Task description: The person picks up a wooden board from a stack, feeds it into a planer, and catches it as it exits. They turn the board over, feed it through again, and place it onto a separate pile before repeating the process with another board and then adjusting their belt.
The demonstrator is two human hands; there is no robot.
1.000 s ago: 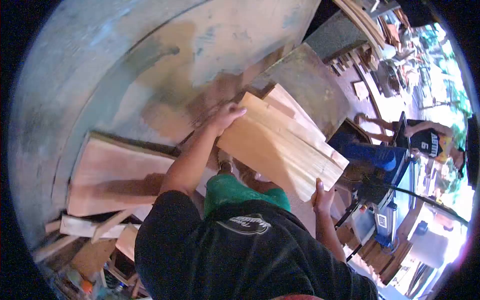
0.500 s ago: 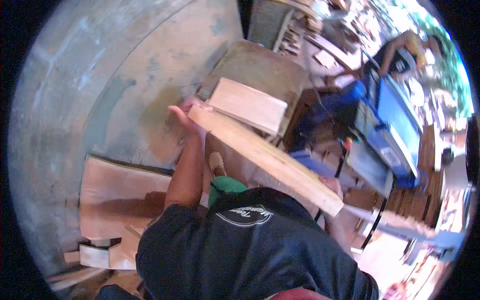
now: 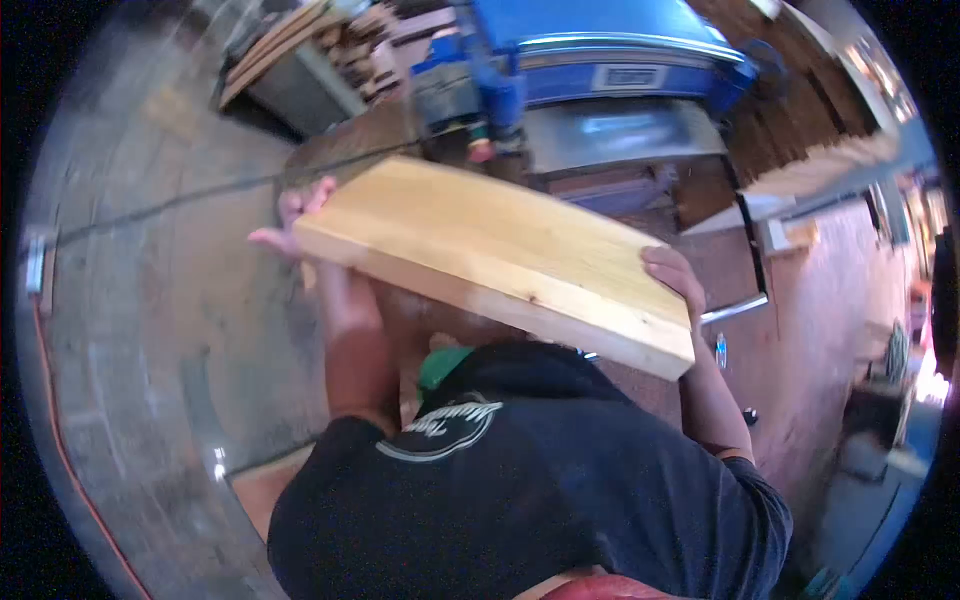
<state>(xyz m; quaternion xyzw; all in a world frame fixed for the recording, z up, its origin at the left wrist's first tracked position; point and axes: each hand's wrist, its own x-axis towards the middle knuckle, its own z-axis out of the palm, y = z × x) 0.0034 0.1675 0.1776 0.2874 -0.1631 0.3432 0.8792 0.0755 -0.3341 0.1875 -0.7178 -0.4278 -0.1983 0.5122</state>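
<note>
A thick, pale wooden board [image 3: 490,250] is held up in front of my body, its broad face and one long edge showing. At its left end my left hand [image 3: 300,218] grips it, with the thumb sticking out to the left. The fingers of my right hand [image 3: 675,277] wrap round the board's right end. Small dark knots mark the board's near edge.
A blue machine [image 3: 620,60] with a metal surface [image 3: 620,135] is ahead. Stacked wood [image 3: 790,90] is at the upper right, and a grey box with wood pieces [image 3: 300,90] at the upper left. A dark cable [image 3: 170,208] crosses on the left.
My view has swung to the right, towards the blue machine. The board has tilted so that its broad face shows, and both hands still hold its ends.
</note>
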